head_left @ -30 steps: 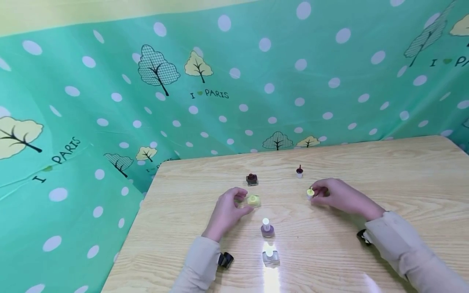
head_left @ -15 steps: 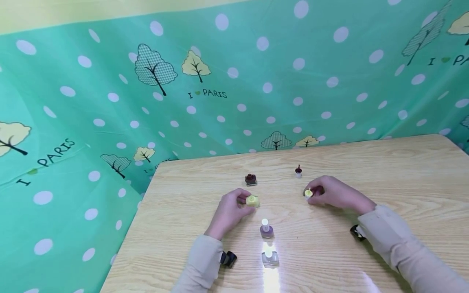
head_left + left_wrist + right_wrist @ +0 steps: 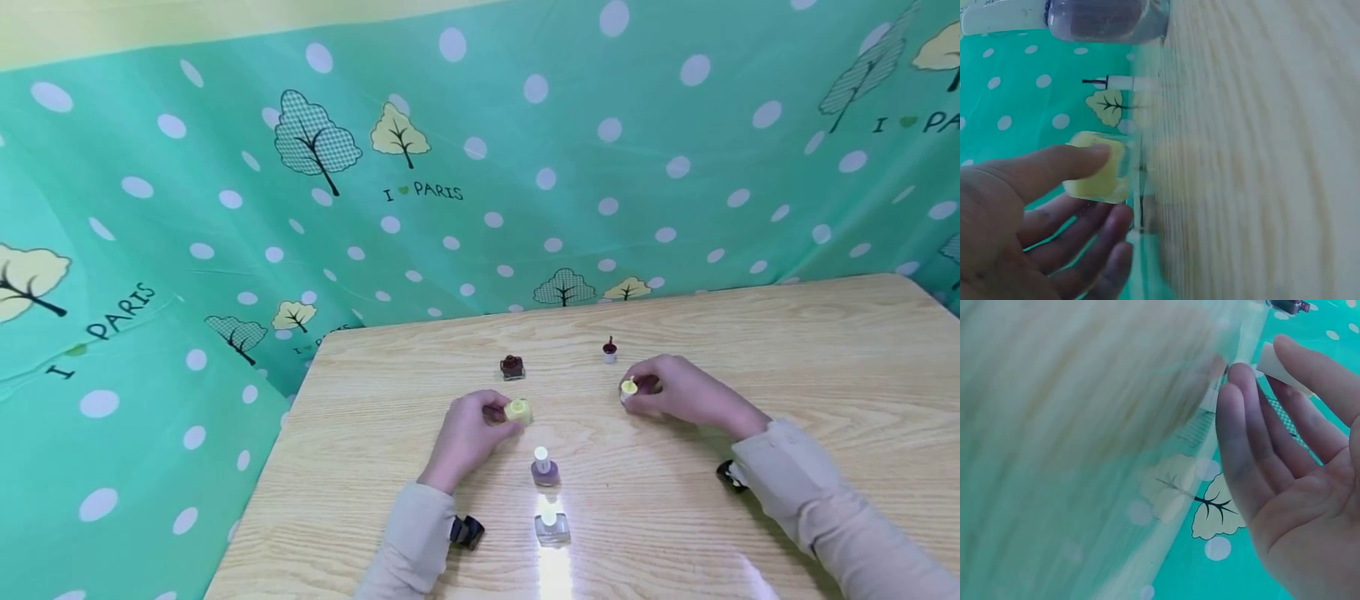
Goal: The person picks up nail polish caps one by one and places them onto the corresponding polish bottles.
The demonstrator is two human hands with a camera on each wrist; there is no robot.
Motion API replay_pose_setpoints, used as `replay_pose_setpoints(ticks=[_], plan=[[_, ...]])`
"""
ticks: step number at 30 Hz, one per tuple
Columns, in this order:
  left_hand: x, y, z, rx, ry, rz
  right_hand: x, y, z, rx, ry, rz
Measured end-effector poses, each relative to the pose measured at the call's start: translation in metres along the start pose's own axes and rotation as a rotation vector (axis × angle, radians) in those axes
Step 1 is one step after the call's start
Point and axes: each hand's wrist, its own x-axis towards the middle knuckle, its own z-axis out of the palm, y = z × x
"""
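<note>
My left hand (image 3: 480, 429) pinches an uncapped nail polish bottle (image 3: 518, 411) filled with yellow polish. In the left wrist view its thumb lies across the face of the yellow bottle (image 3: 1100, 178), the other fingers behind. To the right, my right hand (image 3: 671, 390) holds a white cap (image 3: 628, 393) between thumb and fingertips, its yellow-coated brush pointing up. The right wrist view shows that white cap (image 3: 1282, 369) close above the table. A gap of bare wood separates bottle and cap.
Behind the hands stand an open dark red polish bottle (image 3: 512, 367) and its upturned cap (image 3: 610, 352). Nearer sit a capped purple bottle (image 3: 544, 471) and a capped clear bottle (image 3: 552, 529). A green printed cloth (image 3: 450, 167) hangs behind the wooden table (image 3: 360, 375).
My left fingers have closed on the yellow bottle, which now looks slightly tilted. The right hand has shifted a little leftward with the cap.
</note>
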Motion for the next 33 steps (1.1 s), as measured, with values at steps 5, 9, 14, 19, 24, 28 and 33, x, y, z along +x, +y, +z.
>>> replay_pose_setpoints(ticks=[5, 9, 14, 19, 24, 28, 33], plan=[[-0.004, 0.003, -0.004, -0.003, 0.041, 0.002, -0.001, -0.001, -0.003, -0.005, 0.019, -0.023], [-0.006, 0.007, -0.006, -0.001, 0.044, 0.003, -0.002, -0.005, -0.006, -0.002, 0.032, -0.025], [-0.007, 0.013, -0.009, -0.004, 0.059, 0.037, -0.006, -0.013, -0.009, -0.01, 0.066, -0.052], [-0.008, 0.018, -0.011, -0.015, 0.069, 0.074, -0.01, -0.018, -0.008, -0.017, 0.091, -0.083], [-0.01, 0.022, -0.012, -0.024, 0.086, 0.115, -0.012, -0.022, -0.005, -0.007, 0.112, -0.108], [-0.012, 0.025, -0.012, -0.019, 0.11, 0.144, -0.015, -0.028, -0.005, 0.002, 0.113, -0.132], [-0.015, 0.028, -0.012, -0.01, 0.136, 0.23, -0.018, -0.038, -0.005, 0.011, 0.091, -0.135]])
